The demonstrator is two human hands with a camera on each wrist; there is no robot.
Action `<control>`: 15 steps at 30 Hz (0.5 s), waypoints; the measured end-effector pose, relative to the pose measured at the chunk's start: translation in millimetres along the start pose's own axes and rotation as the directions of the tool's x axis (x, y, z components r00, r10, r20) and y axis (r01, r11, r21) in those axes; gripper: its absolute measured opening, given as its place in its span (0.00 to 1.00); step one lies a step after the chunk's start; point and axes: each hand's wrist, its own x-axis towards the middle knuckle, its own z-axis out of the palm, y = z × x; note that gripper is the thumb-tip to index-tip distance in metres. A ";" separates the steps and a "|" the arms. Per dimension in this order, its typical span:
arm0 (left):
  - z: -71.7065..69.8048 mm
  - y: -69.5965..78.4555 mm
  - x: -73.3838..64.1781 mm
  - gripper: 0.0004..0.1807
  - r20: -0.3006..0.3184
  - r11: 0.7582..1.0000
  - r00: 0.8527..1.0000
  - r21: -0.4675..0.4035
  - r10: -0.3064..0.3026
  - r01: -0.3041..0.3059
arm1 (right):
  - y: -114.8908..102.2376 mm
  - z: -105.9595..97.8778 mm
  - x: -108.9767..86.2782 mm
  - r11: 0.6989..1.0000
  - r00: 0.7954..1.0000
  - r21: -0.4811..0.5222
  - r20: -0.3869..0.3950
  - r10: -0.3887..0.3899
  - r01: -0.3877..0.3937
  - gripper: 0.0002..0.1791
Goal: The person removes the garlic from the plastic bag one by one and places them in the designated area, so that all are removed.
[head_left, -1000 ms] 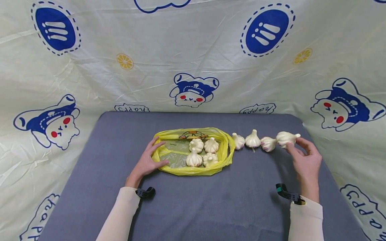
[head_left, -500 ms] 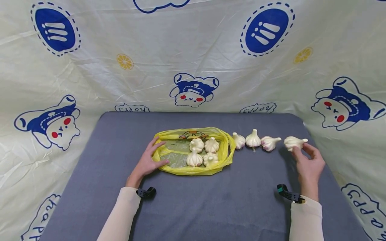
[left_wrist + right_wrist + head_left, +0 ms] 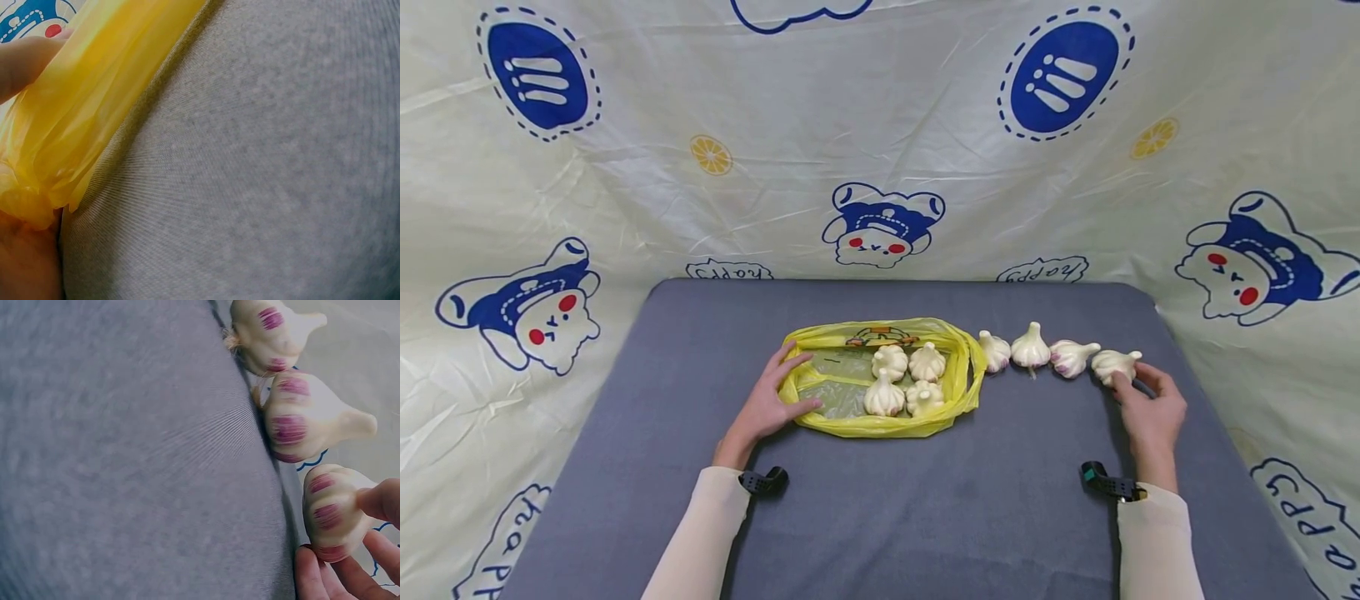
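Observation:
In the head view a yellow plastic bag (image 3: 868,428) lies with its mouth spread, several garlic bulbs (image 3: 883,395) inside its right half. My left hand (image 3: 767,400) holds the bag's left rim, fingers and thumb hooked over the edge; up close, the thumb (image 3: 25,62) laps over the yellow plastic (image 3: 94,100). To the right of the bag, three garlic bulbs stand or lie in a row, the rightmost one (image 3: 1072,358) tipped sideways. At the end of this row my right hand (image 3: 1152,408) pinches another purple-streaked garlic bulb (image 3: 331,512) between thumb and fingers.
A grey cloth-covered table (image 3: 925,517) carries everything. Behind and beside it hangs a pale printed curtain (image 3: 880,100). Each wrist wears a black strap-mounted camera, one on the left (image 3: 764,481) and one on the right (image 3: 1108,483).
My right hand first moved right with its garlic bulb, away from the row, then came back left and lower beside the last bulb. My left hand and the bag stay put.

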 end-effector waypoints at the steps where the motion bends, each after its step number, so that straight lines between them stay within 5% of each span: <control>1: -0.1 0.1 -0.1 0.43 -0.001 1.000 1.000 -0.001 -0.001 0.001 | 0.8 0.4 0.7 1.000 1.000 -0.011 0.000 0.001 -0.001 0.15; 6: -0.4 0.7 -0.2 0.43 -0.003 1.000 1.000 -0.013 0.005 -0.005 | 3.2 3.0 2.2 0.992 0.999 -0.118 -0.002 -0.044 0.043 0.17; 11: -1.0 1.1 -0.7 0.43 0.000 1.000 1.000 -0.014 0.003 -0.003 | 4.0 6.7 2.1 0.944 0.996 -0.316 0.001 -0.094 0.089 0.25; 15: -0.9 1.5 -0.8 0.43 0.005 1.000 1.000 -0.015 -0.010 0.010 | 6.4 8.4 2.5 0.929 0.995 -0.357 -0.001 -0.103 0.096 0.26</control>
